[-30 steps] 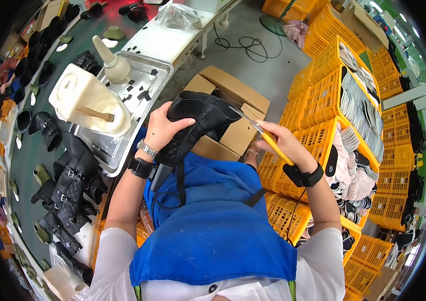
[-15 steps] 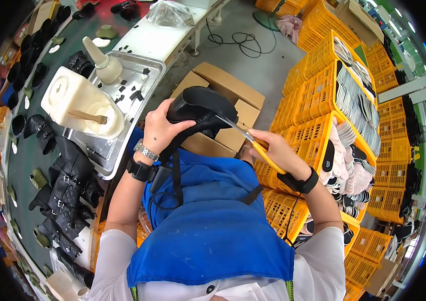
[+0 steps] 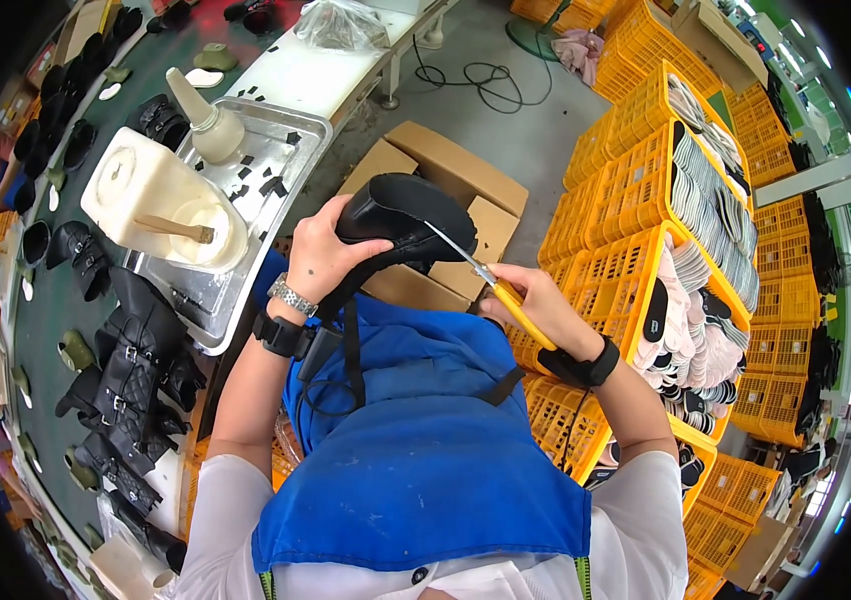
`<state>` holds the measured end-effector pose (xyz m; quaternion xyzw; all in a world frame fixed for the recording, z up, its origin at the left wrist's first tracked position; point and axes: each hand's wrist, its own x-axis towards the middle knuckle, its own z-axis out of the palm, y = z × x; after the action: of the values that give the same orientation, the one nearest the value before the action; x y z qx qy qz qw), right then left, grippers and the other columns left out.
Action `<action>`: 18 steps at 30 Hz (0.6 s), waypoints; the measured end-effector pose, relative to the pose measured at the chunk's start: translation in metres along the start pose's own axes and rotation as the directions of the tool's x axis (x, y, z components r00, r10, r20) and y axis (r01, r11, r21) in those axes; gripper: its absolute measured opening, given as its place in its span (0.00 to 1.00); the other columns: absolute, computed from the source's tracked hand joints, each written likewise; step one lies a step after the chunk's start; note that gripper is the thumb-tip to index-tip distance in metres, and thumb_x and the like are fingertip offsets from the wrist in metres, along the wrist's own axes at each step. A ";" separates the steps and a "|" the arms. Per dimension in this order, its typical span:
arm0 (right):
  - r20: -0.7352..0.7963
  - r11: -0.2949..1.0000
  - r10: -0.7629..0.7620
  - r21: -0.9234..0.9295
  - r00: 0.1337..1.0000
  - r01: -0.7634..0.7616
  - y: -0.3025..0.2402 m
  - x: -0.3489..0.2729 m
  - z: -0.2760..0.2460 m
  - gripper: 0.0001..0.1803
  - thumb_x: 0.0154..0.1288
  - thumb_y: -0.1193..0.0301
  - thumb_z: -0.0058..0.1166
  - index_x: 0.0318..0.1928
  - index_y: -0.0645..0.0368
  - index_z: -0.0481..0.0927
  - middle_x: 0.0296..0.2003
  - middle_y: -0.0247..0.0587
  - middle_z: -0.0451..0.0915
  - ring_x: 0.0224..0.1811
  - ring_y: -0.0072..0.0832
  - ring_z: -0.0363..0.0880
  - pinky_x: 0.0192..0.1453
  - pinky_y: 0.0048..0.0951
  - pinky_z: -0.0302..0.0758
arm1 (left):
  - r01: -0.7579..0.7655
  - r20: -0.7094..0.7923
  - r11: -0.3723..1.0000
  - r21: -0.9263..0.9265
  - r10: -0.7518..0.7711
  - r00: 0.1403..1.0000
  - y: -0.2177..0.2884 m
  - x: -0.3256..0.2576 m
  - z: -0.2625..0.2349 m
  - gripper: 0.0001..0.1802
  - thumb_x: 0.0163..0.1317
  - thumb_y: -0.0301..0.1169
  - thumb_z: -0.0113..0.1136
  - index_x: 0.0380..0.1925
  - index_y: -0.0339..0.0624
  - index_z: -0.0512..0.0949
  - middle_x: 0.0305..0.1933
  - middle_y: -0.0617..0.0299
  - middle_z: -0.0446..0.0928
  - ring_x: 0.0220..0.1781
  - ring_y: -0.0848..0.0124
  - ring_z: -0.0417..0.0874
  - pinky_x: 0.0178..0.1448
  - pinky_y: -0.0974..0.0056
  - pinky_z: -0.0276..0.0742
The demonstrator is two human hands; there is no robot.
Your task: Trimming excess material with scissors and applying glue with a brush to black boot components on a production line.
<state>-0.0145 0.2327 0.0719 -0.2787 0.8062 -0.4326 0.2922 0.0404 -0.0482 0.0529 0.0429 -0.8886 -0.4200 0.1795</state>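
The left hand (image 3: 330, 245) has its thumb and fingers clamped around a black boot (image 3: 400, 205), which overlaps the carton (image 3: 465, 165) in view. The right hand (image 3: 547, 305) curls around the yellow handles of a tool (image 3: 508, 297), its metal tip against or just over the boot.

Grey floor (image 3: 545, 140) is showing toward one o'clock. A long desk (image 3: 310, 85) is stretching from eight to twelve o'clock, white along its inner edge, green beyond, appearing reddish at eleven. Stacked yellow crates (image 3: 605, 215) are filling two to four o'clock, and lamps (image 3: 796, 39) are shining at two.
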 end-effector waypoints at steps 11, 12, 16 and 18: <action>-0.037 0.995 -0.077 0.053 0.996 0.079 0.003 0.011 0.007 0.22 0.52 0.72 0.60 0.49 0.61 0.72 0.23 0.40 0.70 0.26 0.19 0.64 0.34 0.23 0.69 | -0.061 0.020 0.998 0.023 0.061 0.998 0.006 0.002 -0.003 0.30 0.36 0.38 0.73 0.39 0.35 0.73 0.31 0.50 0.79 0.34 0.58 0.82 0.39 0.63 0.77; -0.036 0.995 -0.077 0.055 0.996 0.079 0.002 0.011 0.007 0.22 0.52 0.72 0.60 0.49 0.61 0.72 0.23 0.40 0.70 0.26 0.19 0.64 0.34 0.23 0.69 | -0.077 0.016 0.997 0.017 0.077 0.997 0.006 0.001 -0.002 0.30 0.36 0.38 0.73 0.39 0.35 0.74 0.31 0.49 0.79 0.34 0.57 0.82 0.39 0.62 0.77; -0.071 0.998 -0.059 -0.007 0.996 0.059 0.001 0.010 0.009 0.20 0.52 0.71 0.60 0.47 0.61 0.74 0.21 0.37 0.69 0.24 0.17 0.63 0.31 0.22 0.68 | -0.094 0.023 0.996 0.010 0.094 0.995 0.005 0.001 -0.001 0.30 0.36 0.38 0.73 0.39 0.35 0.73 0.31 0.49 0.79 0.35 0.57 0.81 0.40 0.62 0.77; -0.071 0.998 -0.055 -0.013 0.996 0.054 0.004 0.010 0.010 0.19 0.52 0.71 0.60 0.46 0.61 0.74 0.20 0.36 0.68 0.24 0.16 0.63 0.30 0.22 0.67 | -0.081 0.025 0.997 0.010 0.080 0.996 0.002 0.002 -0.001 0.30 0.36 0.38 0.73 0.40 0.35 0.73 0.31 0.49 0.79 0.35 0.57 0.81 0.40 0.62 0.77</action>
<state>-0.0151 0.2221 0.0622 -0.2865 0.8106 -0.4456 0.2497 0.0395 -0.0479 0.0558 0.0029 -0.8939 -0.4081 0.1851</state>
